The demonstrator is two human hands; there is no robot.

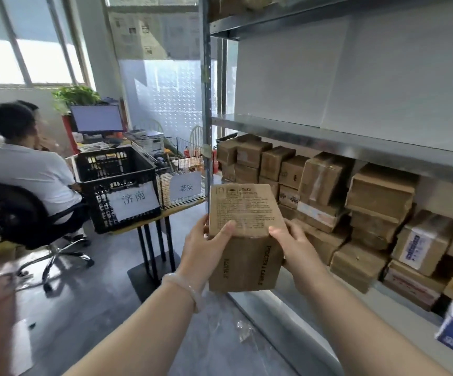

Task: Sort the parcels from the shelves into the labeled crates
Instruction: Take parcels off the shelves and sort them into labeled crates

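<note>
Both hands hold one brown cardboard parcel (245, 237) up in front of the shelving, clear of every surface. On its left side the left hand (206, 246), a pale bead bracelet (186, 287) on its wrist, is closed around the box with the thumb across the printed top face; on its right side the right hand (297, 244) clasps the opposite edge, thumb on top and fingers behind.

Far left, a person in a white shirt (30, 172) sits on a black office chair (24, 218) facing a monitor (97, 118). Beside them a narrow wooden table (149, 222) carries a black plastic crate (116, 185) at its left end, with a paper label reading 济南 (134, 199). Just beside it, toward the table's right end, stands a wire crate (176, 172) with a label reading 泰安 (186, 188).

Right of the table rises a metal shelf unit (342, 139). Its middle shelf looks bare; the shelf below is packed with stacked cardboard parcels (328, 196), several with shipping labels.
</note>
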